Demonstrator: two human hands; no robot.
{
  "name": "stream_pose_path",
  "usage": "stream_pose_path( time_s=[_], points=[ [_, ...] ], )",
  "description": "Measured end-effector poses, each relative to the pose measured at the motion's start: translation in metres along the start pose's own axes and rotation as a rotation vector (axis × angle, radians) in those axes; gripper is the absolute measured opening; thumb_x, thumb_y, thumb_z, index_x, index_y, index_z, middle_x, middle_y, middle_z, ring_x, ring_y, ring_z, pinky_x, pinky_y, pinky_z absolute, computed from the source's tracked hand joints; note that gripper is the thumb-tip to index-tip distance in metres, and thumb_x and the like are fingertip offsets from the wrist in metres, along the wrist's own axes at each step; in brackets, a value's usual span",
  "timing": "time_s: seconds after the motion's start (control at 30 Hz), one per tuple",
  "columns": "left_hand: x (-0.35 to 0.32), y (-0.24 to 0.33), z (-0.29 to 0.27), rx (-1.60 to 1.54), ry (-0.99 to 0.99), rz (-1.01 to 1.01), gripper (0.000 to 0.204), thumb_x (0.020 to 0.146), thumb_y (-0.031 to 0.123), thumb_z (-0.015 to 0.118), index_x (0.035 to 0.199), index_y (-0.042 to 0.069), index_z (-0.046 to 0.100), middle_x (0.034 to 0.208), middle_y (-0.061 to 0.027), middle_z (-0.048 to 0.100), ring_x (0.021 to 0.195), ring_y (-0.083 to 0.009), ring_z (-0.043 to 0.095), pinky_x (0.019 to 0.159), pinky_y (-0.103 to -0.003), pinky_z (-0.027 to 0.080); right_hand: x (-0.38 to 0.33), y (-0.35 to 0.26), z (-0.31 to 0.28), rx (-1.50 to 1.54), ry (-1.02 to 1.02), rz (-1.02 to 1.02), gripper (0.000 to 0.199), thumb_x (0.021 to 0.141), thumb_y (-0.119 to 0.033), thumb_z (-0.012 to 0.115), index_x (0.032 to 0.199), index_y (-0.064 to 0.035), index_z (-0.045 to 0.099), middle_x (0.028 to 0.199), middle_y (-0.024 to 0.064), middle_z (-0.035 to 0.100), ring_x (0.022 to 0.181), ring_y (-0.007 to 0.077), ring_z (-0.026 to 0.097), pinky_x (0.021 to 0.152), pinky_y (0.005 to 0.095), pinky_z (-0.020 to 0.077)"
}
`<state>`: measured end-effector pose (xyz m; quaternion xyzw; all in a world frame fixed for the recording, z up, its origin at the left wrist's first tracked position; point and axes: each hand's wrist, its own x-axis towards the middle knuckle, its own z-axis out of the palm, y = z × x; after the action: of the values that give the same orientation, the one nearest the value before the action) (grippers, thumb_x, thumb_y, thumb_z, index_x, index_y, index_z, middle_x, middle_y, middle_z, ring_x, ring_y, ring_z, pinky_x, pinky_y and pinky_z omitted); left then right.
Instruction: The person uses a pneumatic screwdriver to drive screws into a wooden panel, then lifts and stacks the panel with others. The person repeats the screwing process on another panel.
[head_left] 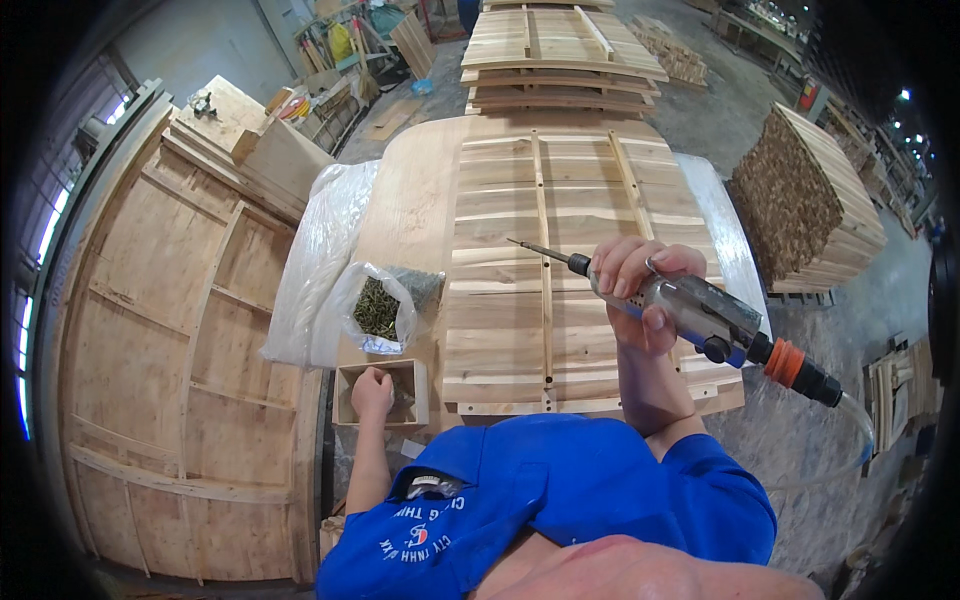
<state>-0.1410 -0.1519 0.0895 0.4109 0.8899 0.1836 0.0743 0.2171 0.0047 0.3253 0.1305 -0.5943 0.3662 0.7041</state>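
Observation:
My right hand [635, 280] is wrapped round an air screwdriver [710, 318], held above a slatted wooden panel [495, 325]. Its long thin bit points left and slightly away from me, apart from the wood. Two narrow battens with dark holes, a left batten [546, 300] and a right batten [628, 178], run across the slats. At the panel's left, my left hand [373, 392] reaches into a small open wooden box [422, 395]. Its fingers are closed, and what they hold is hidden. Just beyond the box sits an open clear plastic bag [378, 308] full of small dark-gold screws or similar fasteners.
Beneath the panel lies a broad wooden board [405, 215], with clear plastic wrapping [325, 235] along its left. Further off stands a stack of slatted panels [560, 50]. A large framed wooden panel [140, 330] fills the left, a block of stacked wood [800, 200] the right. A clear air hose [862, 425] trails from the screwdriver.

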Motion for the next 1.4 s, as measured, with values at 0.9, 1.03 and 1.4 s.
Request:
stream_pose_path(
  time_s=[0.9,1.03,1.4],
  points=[
    [-0.025,-0.012,0.002,-0.018,0.032,-0.214,0.019,0.08,0.03,0.06,0.083,0.012,0.064,0.082,-0.0115,0.065,0.08,-0.0314,0.062,0.069,-0.043,0.047,-0.003,-0.002,-0.007,0.028,0.076,0.092,0.045,0.078,-0.03,0.068,0.106,-0.0068,0.042,0.067,0.0069,0.051,0.063,0.0206,0.054,0.063,0.0376,0.0448],
    [-0.026,-0.014,0.004,-0.029,0.079,-0.209,0.016,0.08,0.028,0.059,0.085,0.013,0.065,0.083,-0.0112,0.066,0.079,-0.0311,0.062,0.069,-0.043,0.047,-0.005,-0.001,-0.011,0.041,0.012,0.072,0.041,0.081,-0.027,0.061,0.11,-0.0067,0.041,0.071,0.0073,0.052,0.067,0.02,0.052,0.066,0.0375,0.0422],
    [-0.019,-0.008,0.014,-0.385,0.275,-0.143,0.013,0.08,0.017,0.06,0.086,0.006,0.065,0.084,-0.0081,0.066,0.076,-0.0225,0.063,0.068,-0.034,0.048,-0.003,0.0,-0.013,0.021,-0.074,0.104,0.04,0.082,-0.026,0.057,0.113,-0.0065,0.041,0.073,0.0068,0.052,0.068,0.0191,0.052,0.069,0.0379,0.0409]
  ],
)
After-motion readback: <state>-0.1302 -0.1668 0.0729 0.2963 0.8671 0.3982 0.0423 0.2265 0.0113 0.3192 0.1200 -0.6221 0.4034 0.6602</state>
